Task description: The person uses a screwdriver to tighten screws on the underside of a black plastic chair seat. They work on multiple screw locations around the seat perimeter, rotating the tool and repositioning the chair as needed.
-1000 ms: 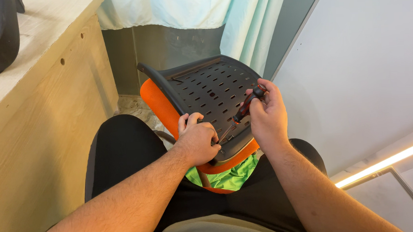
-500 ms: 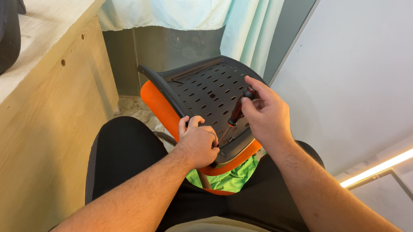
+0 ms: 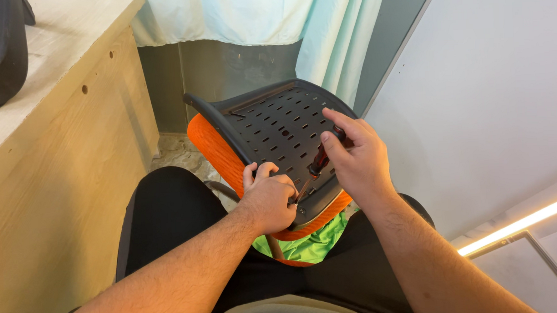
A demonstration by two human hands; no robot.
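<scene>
Screwdriver [image 3: 316, 164], with a dark red-and-black handle and a thin metal shaft, is gripped in the right hand [image 3: 357, 162]; the fingers are closed round the handle, the forefinger stretched along its top. The shaft slants down and left, and its tip is met by the left hand [image 3: 269, 197], which is curled shut with its fingertips pinched at the tip; what is pinched there is too small to tell. Both hands are rested on the seat shell [image 3: 277, 134], a curved panel of hard black plastic, matte and pierced with rows of short slots, tilted up on the lap. Under the shell an orange mesh cushion [image 3: 219, 153] is seen, rounded at its edge and finely woven. Below it a patch of bright green fabric [image 3: 307, 240] is seen between the thighs, which are clad in black trousers [image 3: 168, 211]. To the left a bench [image 3: 59, 153] of pale raw wood is stood, with small drilled holes in its side. Behind, pale blue-green curtains [image 3: 253, 13] are hung in soft folds.
</scene>
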